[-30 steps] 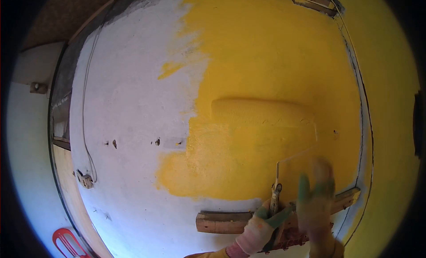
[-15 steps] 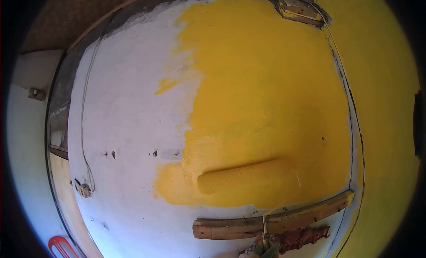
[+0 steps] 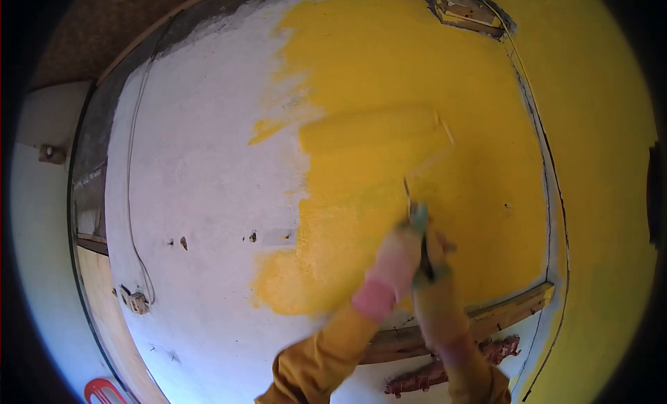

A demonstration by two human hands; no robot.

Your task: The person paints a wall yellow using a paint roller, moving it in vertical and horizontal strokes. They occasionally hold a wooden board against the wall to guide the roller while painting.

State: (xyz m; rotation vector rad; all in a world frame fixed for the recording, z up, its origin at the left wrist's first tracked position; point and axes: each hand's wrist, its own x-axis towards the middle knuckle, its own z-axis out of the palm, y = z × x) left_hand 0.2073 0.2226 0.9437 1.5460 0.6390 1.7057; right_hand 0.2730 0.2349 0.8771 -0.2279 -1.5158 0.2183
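Note:
A paint roller's yellow sleeve (image 3: 372,128) lies against the yellow-painted part of the wall (image 3: 424,63), near its ragged left edge. Its thin metal frame bends down from the sleeve's right end to a teal-and-dark handle (image 3: 419,216). My left hand (image 3: 401,248), in a pale glove with a pink cuff, is closed round this handle. Close beside it, my right hand (image 3: 438,248) also grips the handle, slightly blurred. Both arms reach up from the bottom in mustard sleeves.
Unpainted whitish wall (image 3: 201,161) with small holes spreads to the left, where a cable runs down to a socket box (image 3: 139,303). A wooden batten (image 3: 511,310) crosses behind my right forearm. Wooden blocks (image 3: 469,13) jut out at top right. A red chair back (image 3: 104,390) shows below.
The roller has moved up the wall from just above the batten. Both my hands and forearms have come into view from below, holding its handle.

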